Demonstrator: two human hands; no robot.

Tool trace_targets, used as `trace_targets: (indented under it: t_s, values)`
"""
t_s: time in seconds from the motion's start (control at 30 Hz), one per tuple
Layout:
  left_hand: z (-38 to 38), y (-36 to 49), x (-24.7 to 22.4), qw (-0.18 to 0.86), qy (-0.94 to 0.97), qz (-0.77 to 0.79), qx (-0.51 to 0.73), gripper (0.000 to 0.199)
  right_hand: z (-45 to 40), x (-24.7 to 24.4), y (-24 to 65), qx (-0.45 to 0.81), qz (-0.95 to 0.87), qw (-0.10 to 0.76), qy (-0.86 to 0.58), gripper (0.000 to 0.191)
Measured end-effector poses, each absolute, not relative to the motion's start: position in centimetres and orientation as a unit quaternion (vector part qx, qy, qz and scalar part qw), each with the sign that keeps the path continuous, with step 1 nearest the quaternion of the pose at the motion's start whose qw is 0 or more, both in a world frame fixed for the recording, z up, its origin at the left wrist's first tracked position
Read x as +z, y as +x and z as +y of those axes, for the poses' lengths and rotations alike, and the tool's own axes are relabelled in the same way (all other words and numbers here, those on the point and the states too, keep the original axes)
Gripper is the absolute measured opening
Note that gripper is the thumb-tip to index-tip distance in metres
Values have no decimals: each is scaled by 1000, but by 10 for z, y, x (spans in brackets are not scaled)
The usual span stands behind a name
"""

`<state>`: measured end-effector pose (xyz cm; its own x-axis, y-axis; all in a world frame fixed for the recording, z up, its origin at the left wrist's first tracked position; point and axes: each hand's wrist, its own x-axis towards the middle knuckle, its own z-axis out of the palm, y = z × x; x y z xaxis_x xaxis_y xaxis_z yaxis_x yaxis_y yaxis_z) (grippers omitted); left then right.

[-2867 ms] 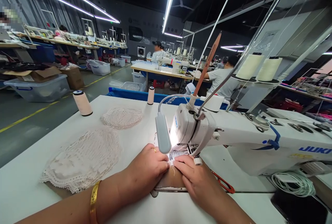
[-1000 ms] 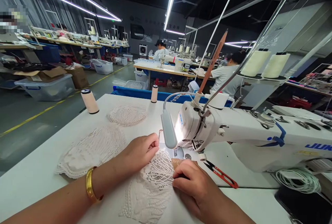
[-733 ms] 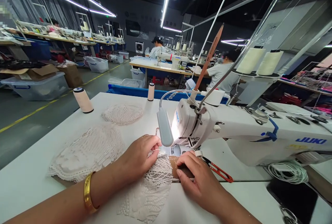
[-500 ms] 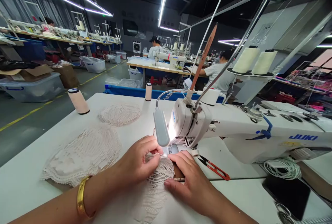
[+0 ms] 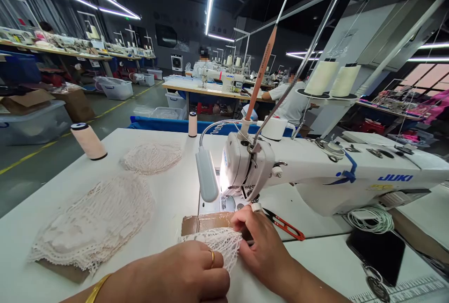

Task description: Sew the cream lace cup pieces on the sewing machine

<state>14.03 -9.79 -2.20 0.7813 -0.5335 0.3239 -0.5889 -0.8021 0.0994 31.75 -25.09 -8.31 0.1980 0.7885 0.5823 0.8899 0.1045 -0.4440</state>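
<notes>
Head view: lace (image 5: 223, 241) is pinched at right by the half-closed right hand (image 5: 264, 243), covered at near left by the curled left hand (image 5: 189, 272), grip hidden.

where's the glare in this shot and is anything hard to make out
Head view: glare is strongest beside the lamp, bleaching the front of the sewing machine; head view: the ceiling tubes blow out against a dark ceiling; head view: the lace by the right hand shows its mesh clearly; head view: pixel blocks hide the head of a worker behind.
</notes>
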Motion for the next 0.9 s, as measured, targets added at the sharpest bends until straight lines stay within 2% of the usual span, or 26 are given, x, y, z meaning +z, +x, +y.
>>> trace_targets:
  t_s: [0.2, 0.27, 0.33, 0.4, 0.43, 0.47, 0.5, 0.57, 0.67, 0.83, 0.9]
  values:
    - [-97, 138, -32, 108, 937, -294, 153, 31, -251, -83, 316, -74, -633, 414, -650, 41]
    - [-97, 137, -30, 138, 932, -293, 164, 28, -253, -76, 316, -34, -652, 421, -629, 35]
    - [-98, 136, -26, 233, 921, -247, 190, 23, -258, -64, 318, 94, -655, 425, -618, 22]
    - [-99, 136, -22, 364, 892, -135, 231, 18, -265, -51, 325, 311, -611, 406, -604, 5]
    - [-99, 137, -22, 423, 871, -70, 238, 16, -268, -45, 330, 422, -582, 378, -583, 5]
    - [-98, 138, -22, 469, 852, -9, 233, 14, -270, -40, 335, 513, -574, 339, -540, 17]
    - [-98, 141, -24, 502, 837, 41, 215, 13, -272, -37, 341, 549, -565, 318, -527, 23]
    - [-95, 147, -32, 530, 824, 101, 174, 11, -272, -34, 351, 485, -570, 301, -590, 26]
    - [-92, 155, -46, 508, 835, 126, 171, 9, -268, -38, 354, 314, -538, 310, -718, 22]
    - [-95, 156, -57, 413, 876, 103, 228, 10, -258, -50, 332, 263, -556, 413, -671, 41]
    - [-97, 156, -59, 355, 889, 76, 278, 12, -254, -56, 323, 237, -582, 418, -656, 28]
